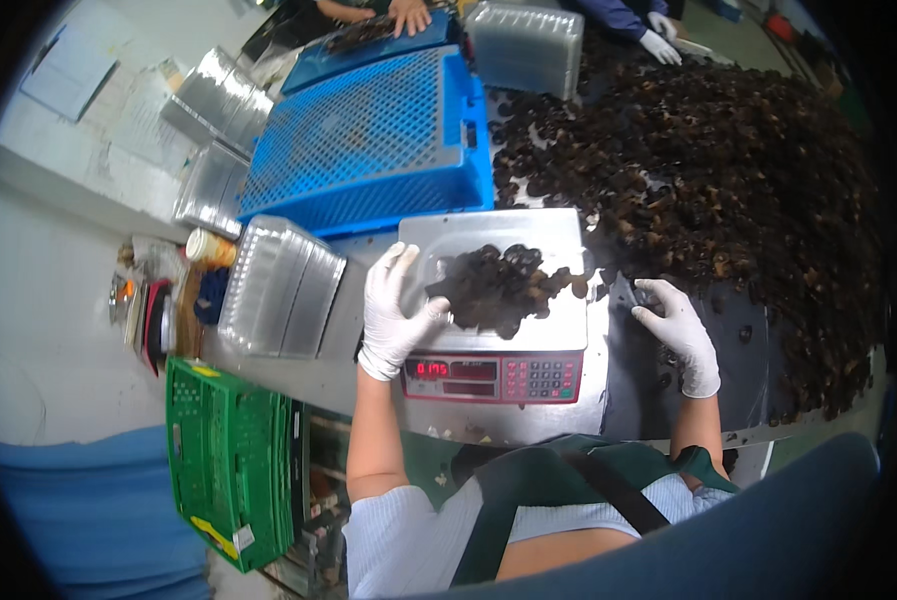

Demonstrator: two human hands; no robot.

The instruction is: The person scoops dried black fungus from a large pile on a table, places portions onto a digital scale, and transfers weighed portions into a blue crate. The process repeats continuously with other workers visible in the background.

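Note:
A digital weighing scale (492, 376) with a metal pan and lit red digits sits before me. On its pan lies a heap of dark wood ear fungus (486, 289), with a faint clear plastic edge showing at its left. My left hand (399, 315), in a white glove, is at the pan's left side, fingers spread and thumb by the heap. Whether it touches the plastic is hard to tell. To the right of the scale, my gloved right hand (677, 334) hovers over a dark sheet (643, 409), thumb and forefinger apart, close to a small translucent scrap.
A large fungus pile (726, 172) covers the table's right side. An upturned blue crate (366, 135) stands behind the scale. Clear tray stacks (279, 289) stand left and at the back (525, 49). Green crates (227, 457) are lower left. Other people's hands (411, 15) work opposite.

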